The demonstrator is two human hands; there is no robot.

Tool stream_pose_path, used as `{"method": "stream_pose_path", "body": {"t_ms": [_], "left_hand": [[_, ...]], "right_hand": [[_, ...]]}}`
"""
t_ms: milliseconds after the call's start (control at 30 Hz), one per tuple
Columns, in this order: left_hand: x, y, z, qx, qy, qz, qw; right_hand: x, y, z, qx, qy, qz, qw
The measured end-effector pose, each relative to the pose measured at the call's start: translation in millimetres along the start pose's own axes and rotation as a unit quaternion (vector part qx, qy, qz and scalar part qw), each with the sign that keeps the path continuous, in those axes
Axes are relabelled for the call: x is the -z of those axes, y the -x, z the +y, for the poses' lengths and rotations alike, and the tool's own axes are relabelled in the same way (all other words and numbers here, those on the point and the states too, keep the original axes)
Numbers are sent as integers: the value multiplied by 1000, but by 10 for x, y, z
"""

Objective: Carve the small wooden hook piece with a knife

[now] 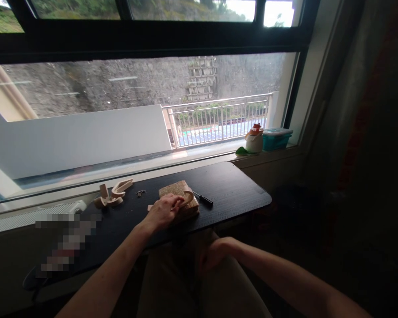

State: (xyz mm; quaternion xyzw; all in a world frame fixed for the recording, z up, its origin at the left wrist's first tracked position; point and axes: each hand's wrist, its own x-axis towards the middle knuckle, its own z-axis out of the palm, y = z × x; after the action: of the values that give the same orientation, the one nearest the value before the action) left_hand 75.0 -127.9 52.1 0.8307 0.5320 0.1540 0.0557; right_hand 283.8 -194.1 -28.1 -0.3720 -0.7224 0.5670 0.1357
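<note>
My left hand (165, 211) rests over a rough wooden block (173, 188) on the dark table. Its fingers are closed on a curved wooden piece (189, 197) lying on top of the block; part of that piece is hidden under them. Just right of the block lies a screwdriver (206, 201) with a black handle. My right hand (215, 254) is low in front of my lap, below the table edge. Shadow hides its fingers, and I cannot make out whether it holds anything.
Several curved pale wooden pieces (111, 199) lie on the left of the black table (234, 187), beside a few small screws (140, 193). On the window sill stand a white jug (254, 143) with an orange top and a teal lidded box (276, 140).
</note>
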Motion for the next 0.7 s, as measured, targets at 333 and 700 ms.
{"method": "stream_pose_path", "body": {"t_ms": [333,700], "left_hand": [[-63,-140,-113,6,-15,-30,999],[-63,-243,-188,-16,-21,-62,998]], "right_hand": [[889,30,-603,171,225,154,947],[949,-824,-199,12,407,332,851]]}}
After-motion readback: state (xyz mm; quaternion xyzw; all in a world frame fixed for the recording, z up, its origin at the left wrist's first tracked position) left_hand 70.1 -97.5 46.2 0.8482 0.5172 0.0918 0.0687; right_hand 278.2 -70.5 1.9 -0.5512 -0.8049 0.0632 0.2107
